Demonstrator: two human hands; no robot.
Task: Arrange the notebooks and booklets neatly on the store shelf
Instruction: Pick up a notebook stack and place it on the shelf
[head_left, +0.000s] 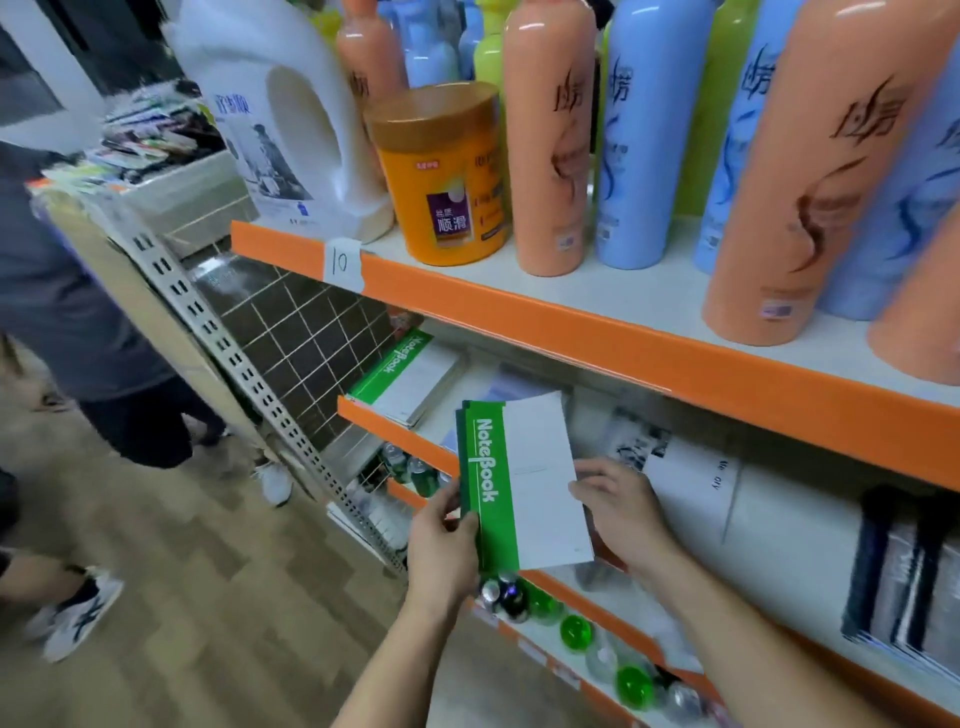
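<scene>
My left hand (442, 540) grips the lower left edge of a small stack of green-and-white notebooks (530, 483) marked "NoteBook", held upright in front of the middle shelf (395, 423). My right hand (621, 512) holds the stack's right edge, fingers behind it. Another pile of the same green notebooks (405, 376) lies flat at the left end of that shelf. White booklets (696, 480) lie further right on the shelf, and dark-spined booklets (904, 587) stand at the far right.
The upper shelf (571, 332) carries tall orange and blue bottles (550, 140), an orange jar (444, 176) and a white jug (291, 114). Green bottles (576, 629) fill the shelf below. A person (78, 332) stands on the left on the wooden floor.
</scene>
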